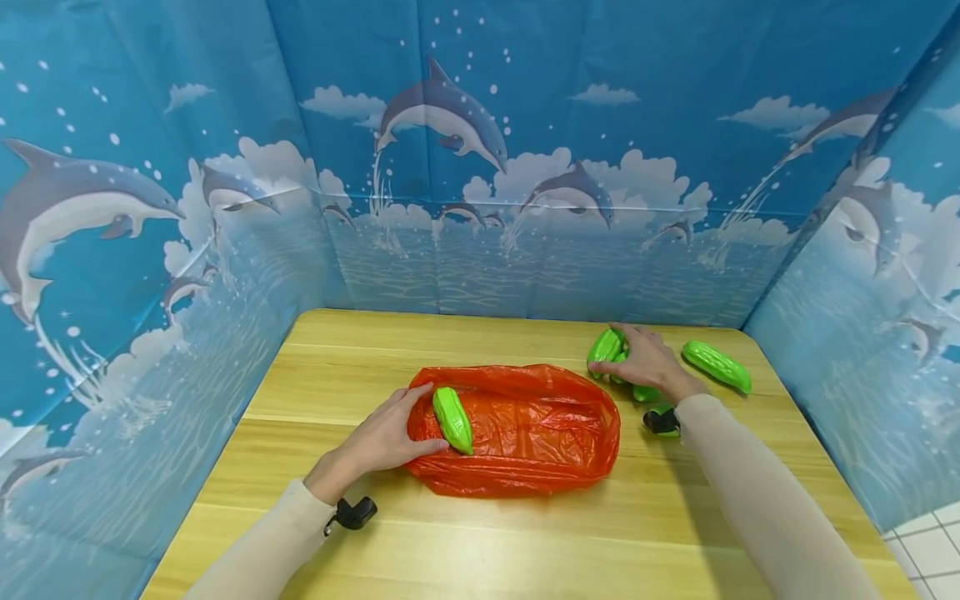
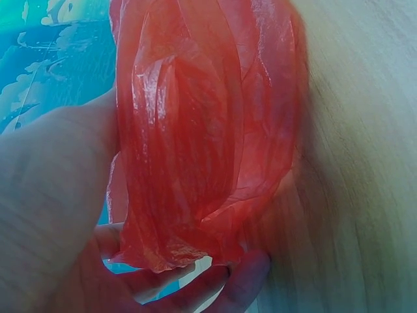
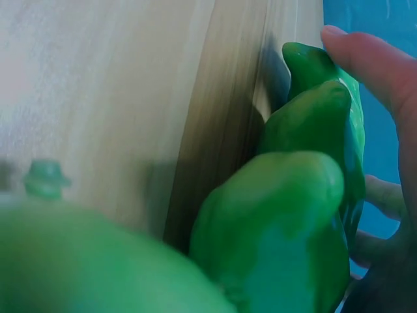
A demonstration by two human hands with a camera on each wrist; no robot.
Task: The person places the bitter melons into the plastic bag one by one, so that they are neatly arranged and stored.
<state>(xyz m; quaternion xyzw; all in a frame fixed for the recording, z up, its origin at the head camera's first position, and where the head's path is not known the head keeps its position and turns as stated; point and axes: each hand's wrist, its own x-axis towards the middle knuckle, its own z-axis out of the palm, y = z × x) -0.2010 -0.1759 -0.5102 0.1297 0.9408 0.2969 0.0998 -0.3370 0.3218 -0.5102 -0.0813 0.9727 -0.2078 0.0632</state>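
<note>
A red plastic bag (image 1: pixel 525 475) lies on the table with its mouth spread wide. My left hand (image 1: pixel 386 433) holds its left end, thumb over the near rim and fingers along the side. Inside, close to that thumb, lies a green bitter melon (image 1: pixel 453 420). In the left wrist view the bag (image 2: pixel 182 143) hides this melon. My right hand (image 1: pixel 647 362) reaches over a group of bitter melons (image 1: pixel 604 350) at the right, its thumb and fingers spread around the leftmost one. The right wrist view shows the thumb tip at the farthest melon (image 3: pixel 309 62) in the row.
Another bitter melon (image 1: pixel 716 367) lies to the right of the right hand. One more (image 1: pixel 663 410) is partly hidden under the right wrist camera. Blue dolphin-print sheets (image 1: pixel 525 250) stand along the back and both sides of the wooden table (image 1: pixel 480 542).
</note>
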